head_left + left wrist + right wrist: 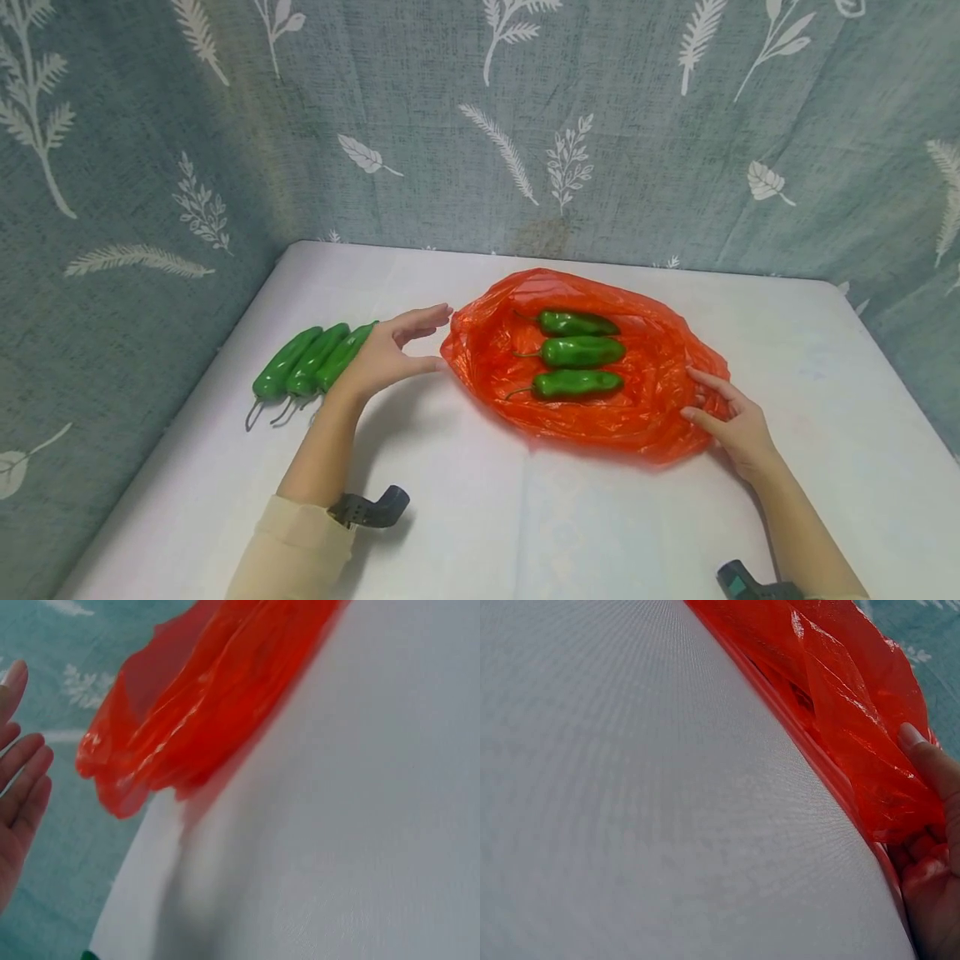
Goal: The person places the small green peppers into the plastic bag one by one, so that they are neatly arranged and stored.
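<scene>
A red plastic bag (480, 387) lies spread with its mouth facing up, and three green peppers (583, 352) rest inside it in a row. Just off its left end is my left hand (390, 350), thumb and fingers spread apart with nothing between them; the left wrist view shows those fingers (30, 776) beside the plastic. My right hand (731, 421) holds the bag's right end. Its thumb (922, 750) lies on the film, while the other fingers are partly hidden behind the plastic.
More green peppers (285, 367) lie side by side on the white table (600, 525), left of the bag, one partly covered by my left hand. Patterned teal cloth (420, 108) hangs behind the table and along its left side.
</scene>
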`<state>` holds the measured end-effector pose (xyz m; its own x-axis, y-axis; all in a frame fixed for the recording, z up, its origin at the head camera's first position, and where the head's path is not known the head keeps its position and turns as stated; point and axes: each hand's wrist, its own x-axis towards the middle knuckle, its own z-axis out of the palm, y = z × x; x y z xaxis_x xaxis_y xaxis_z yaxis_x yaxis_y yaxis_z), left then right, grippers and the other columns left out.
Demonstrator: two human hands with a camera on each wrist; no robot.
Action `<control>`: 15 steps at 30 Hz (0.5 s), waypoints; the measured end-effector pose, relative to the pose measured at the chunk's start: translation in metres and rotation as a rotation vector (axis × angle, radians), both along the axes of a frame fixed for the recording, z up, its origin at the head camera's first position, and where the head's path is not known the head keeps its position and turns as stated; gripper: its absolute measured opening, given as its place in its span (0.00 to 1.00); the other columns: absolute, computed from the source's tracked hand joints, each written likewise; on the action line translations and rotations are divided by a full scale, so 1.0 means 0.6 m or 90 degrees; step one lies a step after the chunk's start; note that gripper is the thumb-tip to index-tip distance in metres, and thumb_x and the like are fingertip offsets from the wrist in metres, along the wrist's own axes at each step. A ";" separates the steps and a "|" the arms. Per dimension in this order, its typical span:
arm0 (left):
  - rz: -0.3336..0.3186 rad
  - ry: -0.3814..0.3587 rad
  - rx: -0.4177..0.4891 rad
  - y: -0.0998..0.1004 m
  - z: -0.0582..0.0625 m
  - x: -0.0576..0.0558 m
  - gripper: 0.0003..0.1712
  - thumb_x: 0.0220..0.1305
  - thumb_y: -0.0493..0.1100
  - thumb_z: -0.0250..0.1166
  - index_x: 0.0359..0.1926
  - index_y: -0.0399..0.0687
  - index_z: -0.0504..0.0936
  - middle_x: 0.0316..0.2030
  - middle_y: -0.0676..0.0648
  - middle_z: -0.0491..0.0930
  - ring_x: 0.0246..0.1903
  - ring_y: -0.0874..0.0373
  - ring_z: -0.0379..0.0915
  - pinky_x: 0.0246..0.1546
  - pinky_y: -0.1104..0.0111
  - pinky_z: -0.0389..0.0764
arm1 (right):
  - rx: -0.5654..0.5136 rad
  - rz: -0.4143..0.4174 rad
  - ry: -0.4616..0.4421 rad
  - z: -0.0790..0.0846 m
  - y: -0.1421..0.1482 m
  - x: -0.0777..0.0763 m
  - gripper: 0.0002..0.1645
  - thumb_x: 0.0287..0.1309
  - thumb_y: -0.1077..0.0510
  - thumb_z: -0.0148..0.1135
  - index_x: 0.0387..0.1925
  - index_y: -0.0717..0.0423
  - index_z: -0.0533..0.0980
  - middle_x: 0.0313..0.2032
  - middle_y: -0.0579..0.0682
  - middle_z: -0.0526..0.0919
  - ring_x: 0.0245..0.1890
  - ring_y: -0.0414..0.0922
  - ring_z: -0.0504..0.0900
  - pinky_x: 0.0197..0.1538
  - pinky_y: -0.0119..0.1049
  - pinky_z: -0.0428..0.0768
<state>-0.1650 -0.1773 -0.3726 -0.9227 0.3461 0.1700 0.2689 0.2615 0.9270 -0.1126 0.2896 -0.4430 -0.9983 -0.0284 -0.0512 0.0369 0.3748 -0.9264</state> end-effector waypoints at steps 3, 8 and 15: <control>0.019 -0.005 -0.004 -0.013 0.001 0.002 0.41 0.48 0.38 0.75 0.65 0.49 0.70 0.61 0.45 0.73 0.62 0.45 0.66 0.62 0.48 0.65 | -0.001 0.006 0.014 0.002 0.001 -0.002 0.34 0.61 0.52 0.61 0.68 0.45 0.63 0.58 0.35 0.65 0.51 0.27 0.66 0.44 0.18 0.76; 0.051 -0.012 -0.016 -0.041 -0.005 0.012 0.41 0.49 0.38 0.74 0.65 0.50 0.69 0.61 0.46 0.72 0.63 0.47 0.65 0.62 0.49 0.64 | 0.020 0.006 0.012 0.003 -0.001 0.000 0.35 0.61 0.51 0.61 0.68 0.47 0.63 0.56 0.35 0.65 0.50 0.28 0.67 0.43 0.19 0.76; 0.079 0.004 -0.038 -0.082 -0.018 0.028 0.41 0.50 0.34 0.73 0.66 0.48 0.68 0.62 0.42 0.72 0.62 0.55 0.67 0.63 0.62 0.66 | 0.032 -0.003 0.001 0.000 0.001 0.001 0.36 0.60 0.49 0.61 0.68 0.46 0.62 0.57 0.38 0.66 0.50 0.27 0.66 0.44 0.19 0.76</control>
